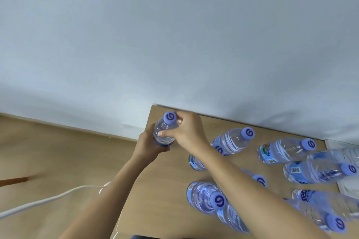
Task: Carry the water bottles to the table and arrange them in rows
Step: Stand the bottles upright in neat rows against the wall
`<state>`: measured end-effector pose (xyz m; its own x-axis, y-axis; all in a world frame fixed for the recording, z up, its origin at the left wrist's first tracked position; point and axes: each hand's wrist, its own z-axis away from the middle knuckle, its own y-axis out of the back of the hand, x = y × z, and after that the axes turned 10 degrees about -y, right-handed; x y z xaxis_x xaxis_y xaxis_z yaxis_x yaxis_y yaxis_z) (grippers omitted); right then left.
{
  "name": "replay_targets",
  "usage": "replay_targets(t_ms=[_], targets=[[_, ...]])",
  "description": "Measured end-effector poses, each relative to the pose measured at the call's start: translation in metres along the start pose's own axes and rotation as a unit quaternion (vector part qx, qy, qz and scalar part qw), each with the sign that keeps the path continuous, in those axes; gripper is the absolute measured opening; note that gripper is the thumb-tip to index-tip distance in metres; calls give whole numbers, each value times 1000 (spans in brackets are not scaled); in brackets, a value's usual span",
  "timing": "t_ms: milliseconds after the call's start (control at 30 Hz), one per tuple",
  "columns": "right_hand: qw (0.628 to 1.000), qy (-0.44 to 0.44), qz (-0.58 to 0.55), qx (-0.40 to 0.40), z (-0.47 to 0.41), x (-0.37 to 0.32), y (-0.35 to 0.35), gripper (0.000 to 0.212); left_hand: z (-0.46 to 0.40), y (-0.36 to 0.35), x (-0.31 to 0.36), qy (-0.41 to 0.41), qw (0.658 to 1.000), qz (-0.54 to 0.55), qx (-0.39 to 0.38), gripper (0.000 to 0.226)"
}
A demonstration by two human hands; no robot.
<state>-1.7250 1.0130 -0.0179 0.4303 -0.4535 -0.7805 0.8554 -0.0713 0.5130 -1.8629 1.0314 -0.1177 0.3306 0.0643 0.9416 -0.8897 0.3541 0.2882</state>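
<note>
Both hands hold one clear water bottle [165,131] with a blue cap over the far left corner of the wooden table [163,180]. My left hand [150,145] grips its lower body from the left. My right hand [187,129] wraps its upper part just below the cap. Whether its base touches the table is hidden. Several more blue-capped bottles stand on the table to the right, such as one [234,140] close by, another [206,198] near me, and one [285,150] farther right.
A pale wall [174,35] runs along the table's far edge. Wooden floor [48,157] lies left of the table, with a white cable [48,199] across it. A white object [345,161] sits at the table's right end behind bottles.
</note>
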Motion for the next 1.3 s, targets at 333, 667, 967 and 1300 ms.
replay_targets(t_ms=[333, 667, 967, 1300], targets=[[999, 2, -35, 35, -21, 3, -20, 41, -28, -2, -19, -26, 999, 22, 7, 64], [996, 20, -43, 78, -63, -6, -19, 46, -80, 4, -15, -68, 995, -62, -27, 64], [990, 21, -66, 125, -83, -10, -22, 57, -112, 8, -13, -70, 987, -131, -55, 57], [993, 24, -13, 114, -87, -7, -19, 50, -108, 5, -3, -55, 990, -123, -32, 63]])
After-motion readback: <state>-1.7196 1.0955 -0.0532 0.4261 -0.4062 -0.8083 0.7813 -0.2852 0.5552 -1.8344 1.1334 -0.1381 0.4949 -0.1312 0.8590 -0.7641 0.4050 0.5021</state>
